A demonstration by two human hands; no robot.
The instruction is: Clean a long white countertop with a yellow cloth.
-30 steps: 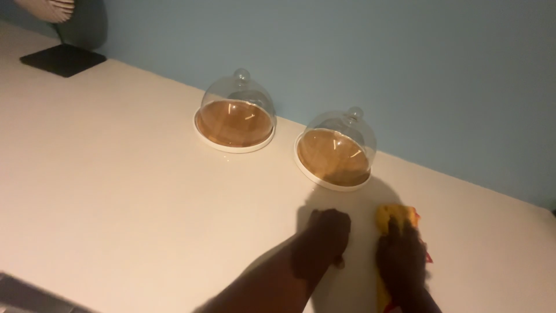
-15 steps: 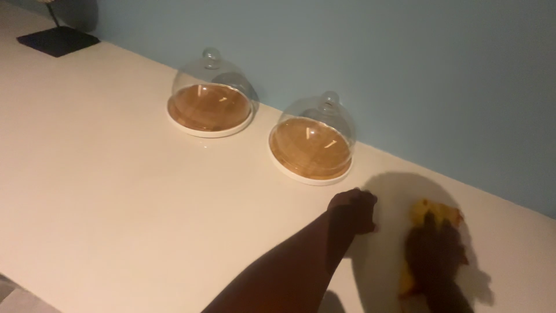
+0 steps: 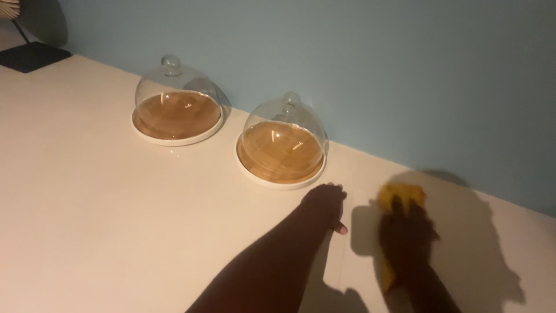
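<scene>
While the right hand (image 3: 405,232) presses flat on a yellow cloth (image 3: 401,194) — closer to the blue wall (image 3: 347,69) than half a second ago — the left hand (image 3: 325,203) lies knuckles-up on the counter (image 3: 116,220), fingers loosely curled and holding nothing, now just beside the nearer dome (image 3: 282,136). Two clear glass domes, each round with a ball knob, sit on wooden discs in white rims — the second (image 3: 176,98) further left; the cream counter is smooth and glossy; one soft, crumpled cloth.
</scene>
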